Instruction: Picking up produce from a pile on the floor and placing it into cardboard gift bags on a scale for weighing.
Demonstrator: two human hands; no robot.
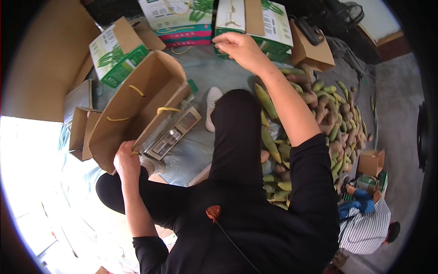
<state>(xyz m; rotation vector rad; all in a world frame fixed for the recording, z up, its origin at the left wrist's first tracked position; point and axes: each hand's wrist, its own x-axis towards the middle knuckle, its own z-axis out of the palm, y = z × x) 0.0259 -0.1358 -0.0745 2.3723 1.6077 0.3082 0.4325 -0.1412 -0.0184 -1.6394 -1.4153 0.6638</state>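
An open brown cardboard box (150,98) with yellow cord handles leans tilted in front of me, on the left. My left hand (127,160) grips its near rim beside one cord, the fingers closed over the edge. My right hand (239,49) is stretched forward, fingers loosely bent and apart, with nothing visible in it. It hovers in front of a white and green carton (276,27), and I cannot tell whether it touches it. Close by stand a second white and green carton (175,13) and a pink and teal box (194,35).
To my right lies a heap of green radishes (269,100) and brownish roots (323,112). Another printed carton (116,52) stands far left, a small brown box (84,132) nearer. A person in a striped shirt (365,228) crouches at the lower right. A fan (344,13) stands far right.
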